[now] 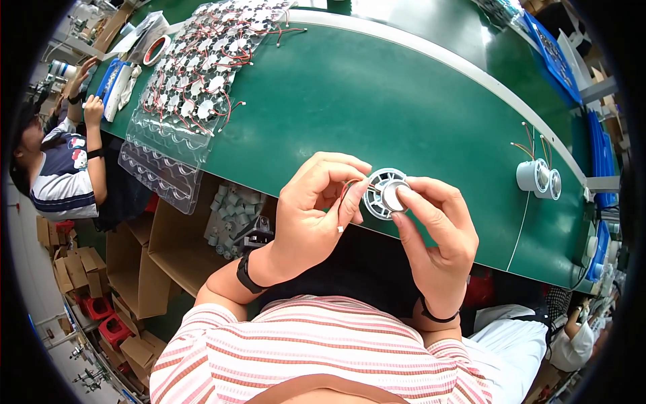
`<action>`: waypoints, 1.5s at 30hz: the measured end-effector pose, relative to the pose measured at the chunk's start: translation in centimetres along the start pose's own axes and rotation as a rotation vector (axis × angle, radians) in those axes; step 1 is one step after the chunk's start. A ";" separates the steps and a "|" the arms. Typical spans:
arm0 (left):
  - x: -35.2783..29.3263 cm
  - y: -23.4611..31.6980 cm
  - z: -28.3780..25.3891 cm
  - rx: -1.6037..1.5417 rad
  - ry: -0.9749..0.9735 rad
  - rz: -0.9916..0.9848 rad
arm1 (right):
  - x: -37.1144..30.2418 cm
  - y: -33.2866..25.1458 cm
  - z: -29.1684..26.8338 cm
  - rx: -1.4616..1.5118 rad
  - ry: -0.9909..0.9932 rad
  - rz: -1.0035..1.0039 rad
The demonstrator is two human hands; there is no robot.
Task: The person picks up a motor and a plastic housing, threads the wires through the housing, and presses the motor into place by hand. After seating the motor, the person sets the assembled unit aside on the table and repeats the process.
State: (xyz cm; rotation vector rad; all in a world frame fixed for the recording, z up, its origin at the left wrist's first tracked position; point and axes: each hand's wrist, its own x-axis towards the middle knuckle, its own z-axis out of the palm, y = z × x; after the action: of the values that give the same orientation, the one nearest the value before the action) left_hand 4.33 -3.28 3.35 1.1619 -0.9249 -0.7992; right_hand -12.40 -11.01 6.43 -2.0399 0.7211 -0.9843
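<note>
Left hand (309, 209) clamped on pale-blue spoked ring (375, 195) at its 9 o'clock, red wires (345, 190) alongside, right hand (441, 229) pinching silver disc (392, 197) on it from 4 o'clock, ring between both hands by green table (323, 94) edge, two wired housings (530, 176) at 3, clear tray (168, 143) at 10

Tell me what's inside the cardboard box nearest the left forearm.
Many pale, mostly cylindrical parts show inside the box. The table and left forearm cover some of it; whatever lies beneath the top parts is hidden.
</note>
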 end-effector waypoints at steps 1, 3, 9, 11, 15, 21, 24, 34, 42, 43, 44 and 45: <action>0.0 -0.3 -0.2 0.066 -0.009 0.022 | 0.1 0.1 0.0 -0.034 -0.018 -0.016; -0.1 -0.6 -0.4 0.130 -0.020 0.041 | 0.1 0.2 -0.1 -0.068 -0.037 -0.029; -0.5 -2.0 -0.5 0.000 -0.065 -0.037 | 0.2 0.1 0.0 -0.122 -0.082 -0.019; -0.5 -2.5 -0.5 -0.043 -0.070 -0.039 | 0.3 0.2 0.0 -0.142 -0.087 -0.028; -0.5 -2.9 -0.7 0.094 -0.126 0.033 | 0.4 0.4 -0.3 -0.149 -0.098 -0.031; -0.6 -3.4 -0.2 0.090 -0.045 0.077 | 1.1 -0.3 -1.0 -0.361 -0.142 -0.069; -0.5 -3.2 0.1 0.061 -0.017 0.075 | 0.9 0.2 -1.3 -0.410 -0.143 -0.086; -0.6 -4.1 -0.4 0.187 -0.012 0.357 | -1.0 3.1 1.2 -0.069 -0.075 -0.226; -0.2 -1.7 -1.0 0.032 -0.056 0.274 | -0.7 1.2 -1.1 -0.288 0.005 0.015; 0.1 -1.6 -1.4 0.012 -0.076 0.284 | -0.4 1.6 -2.1 -0.312 0.023 0.017; 0.6 -1.5 -2.1 0.157 -0.054 0.305 | 0.3 2.5 -3.2 -0.501 0.022 0.005; 1.2 -1.6 -2.7 0.296 -0.036 0.330 | 0.9 3.3 -4.5 -0.698 0.024 0.000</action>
State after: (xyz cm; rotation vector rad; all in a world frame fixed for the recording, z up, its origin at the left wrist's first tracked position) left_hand 7.22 -3.59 1.65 1.2087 -1.2566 -0.4256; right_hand -16.18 -15.26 6.04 -2.6138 1.2010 -0.8228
